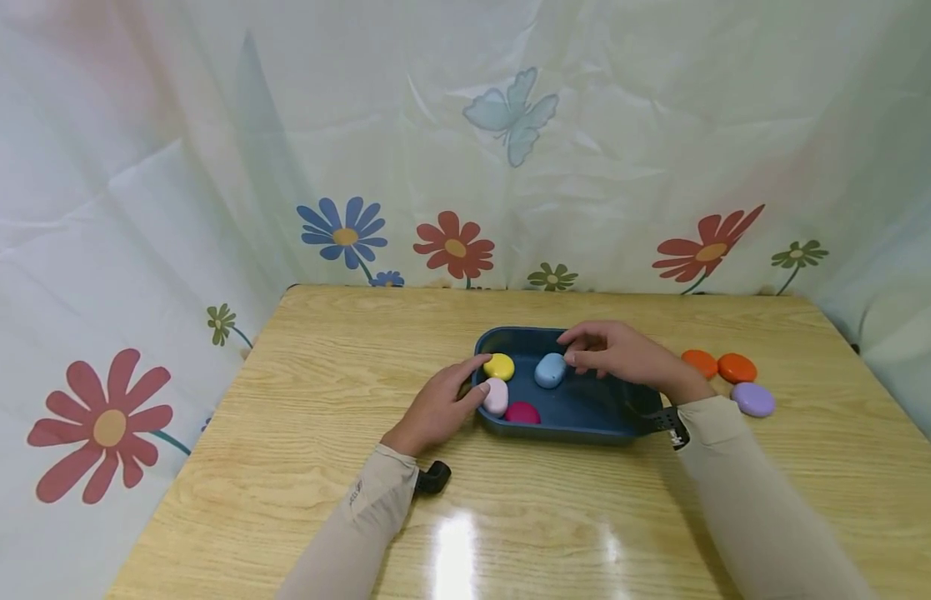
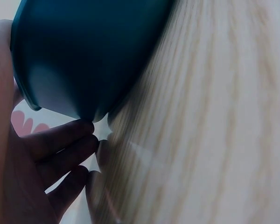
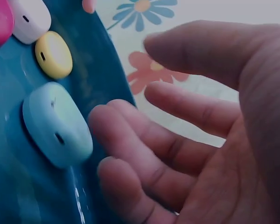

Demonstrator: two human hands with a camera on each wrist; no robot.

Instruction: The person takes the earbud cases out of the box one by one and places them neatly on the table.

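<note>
A dark blue tray (image 1: pixel 585 404) stands on the table, holding glossy pebble-shaped pieces: yellow (image 1: pixel 499 367), pale pink (image 1: pixel 496 397), magenta (image 1: pixel 523 413) and light blue (image 1: pixel 550 371). At the tray's left end, my left hand (image 1: pixel 444 406) grips the wall, thumb and forefinger over the rim near the yellow and pale pink pieces. Its other fingers (image 2: pixel 67 158) lie outside, below the tray. My right hand (image 1: pixel 615 354) hovers over the tray just right of the light blue piece. In the right wrist view a small gap separates its loosely bent fingers (image 3: pixel 126 140) from that piece (image 3: pixel 58 126), which shows small dark slots.
Right of the tray, two orange pieces (image 1: pixel 738 367) and a lilac piece (image 1: pixel 753 399) lie on the wooden table (image 1: pixel 322 350). A flowered curtain (image 1: pixel 600 167) hangs behind the table and along its sides. Each wrist wears a black strap (image 1: pixel 671 425).
</note>
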